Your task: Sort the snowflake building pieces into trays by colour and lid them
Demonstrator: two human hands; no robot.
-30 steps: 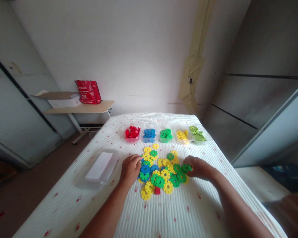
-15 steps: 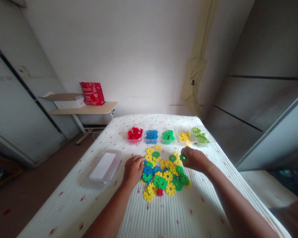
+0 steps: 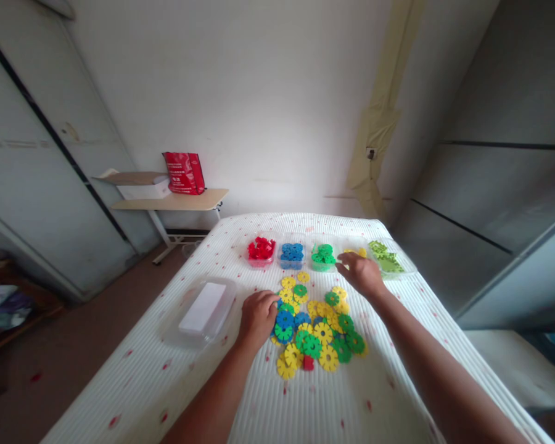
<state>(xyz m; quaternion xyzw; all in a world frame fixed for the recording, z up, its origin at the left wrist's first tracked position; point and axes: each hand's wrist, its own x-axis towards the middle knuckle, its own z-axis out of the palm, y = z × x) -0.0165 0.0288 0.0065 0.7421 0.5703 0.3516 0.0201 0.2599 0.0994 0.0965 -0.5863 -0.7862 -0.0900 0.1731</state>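
Yellow, green and blue notched plastic discs (image 3: 322, 333) lie in a loose pile on the striped cloth, with a small red piece (image 3: 308, 362) at its near edge. My left hand (image 3: 258, 317) rests at the pile's left side, fingers curled down against the discs; what they hold, if anything, is hidden. Over the row of clear boxes, my right hand (image 3: 359, 272) is beside the box of green discs (image 3: 324, 254), thumb and forefinger a little apart with no disc visible between them. It partly covers the box of yellow discs (image 3: 361, 252).
Boxes of red pieces (image 3: 261, 249), blue discs (image 3: 291, 254) and light green pieces (image 3: 386, 256) stand in the same row. A clear plastic lid (image 3: 224, 308) with a white rectangle lies at left. Behind, a side table (image 3: 189, 201) carries a red bag (image 3: 184, 173).
My right hand has moved from the pile's right side, where it held a green disc, forward and left to the green box. My left hand stays at the pile. The view has shifted slightly.
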